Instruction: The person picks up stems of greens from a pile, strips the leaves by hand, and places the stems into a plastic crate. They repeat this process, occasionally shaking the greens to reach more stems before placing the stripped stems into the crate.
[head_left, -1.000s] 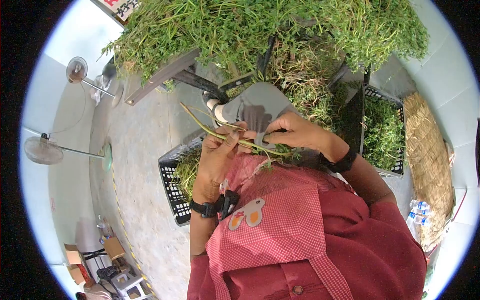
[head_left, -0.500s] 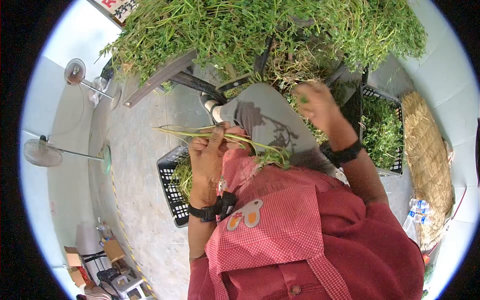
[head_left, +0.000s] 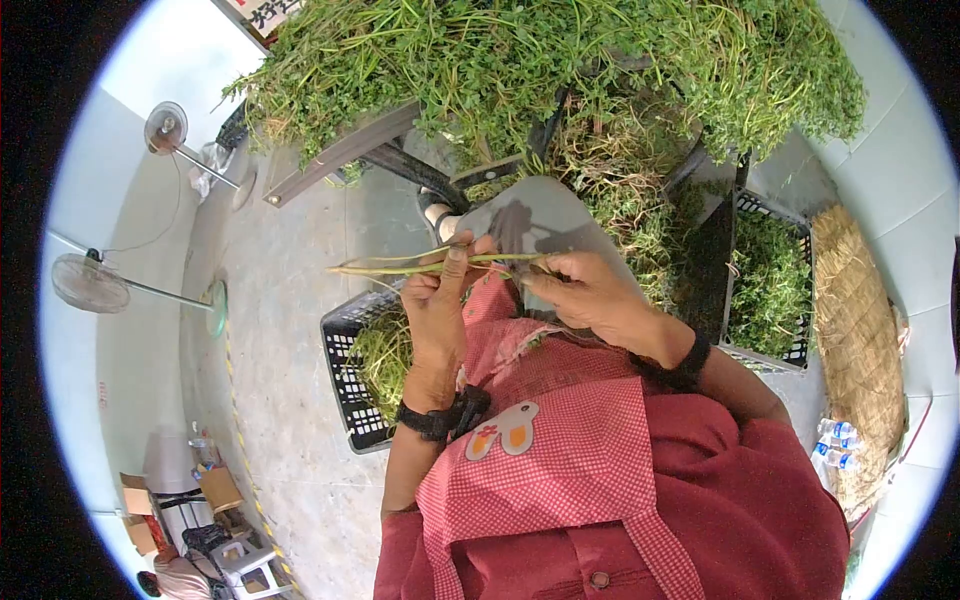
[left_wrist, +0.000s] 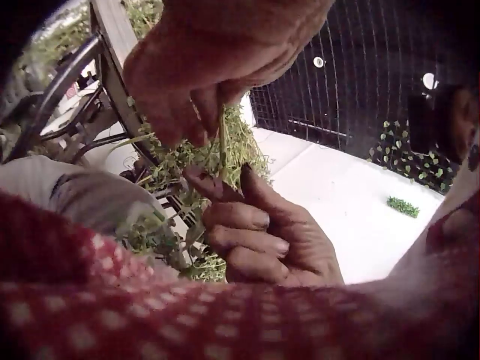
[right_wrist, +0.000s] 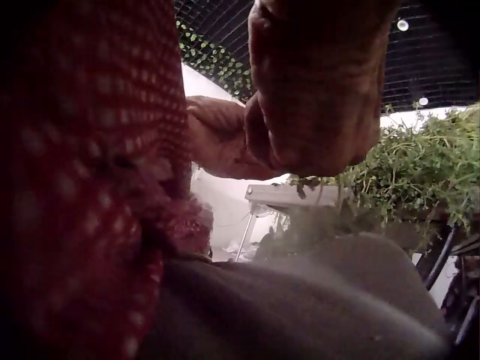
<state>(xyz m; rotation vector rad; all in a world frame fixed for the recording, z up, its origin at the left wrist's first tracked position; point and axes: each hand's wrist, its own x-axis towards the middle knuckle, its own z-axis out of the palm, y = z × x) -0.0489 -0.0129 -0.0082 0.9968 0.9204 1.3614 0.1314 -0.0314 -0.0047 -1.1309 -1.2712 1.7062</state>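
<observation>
In the head view the left hand (head_left: 437, 305) pinches a few thin green stems (head_left: 390, 269) between thumb and fingers, their long ends pointing left. The right hand (head_left: 600, 300) pinches the right end of these stems, a short way from the left hand, above the lap. In the left wrist view, the left hand (left_wrist: 225, 52) is at the top and the right hand (left_wrist: 274, 240) below it, a stem (left_wrist: 223, 139) running between them. The right wrist view has the right hand (right_wrist: 319, 90) large in front, hiding the stems.
A heap of leafy greens (head_left: 480, 80) covers the table beyond the knees. Black crates with greens stand at the left (head_left: 345, 400) and right (head_left: 735, 290). Cut greens (head_left: 625, 200) lie beneath the table. Two fans, a straw roll (head_left: 855, 350) and bottles (head_left: 836, 443) stand farther out.
The right hand swung out to the right, over the greens under the table, and has come back to the stems. The leafy end seen at their right is no longer visible. The left hand kept its hold.
</observation>
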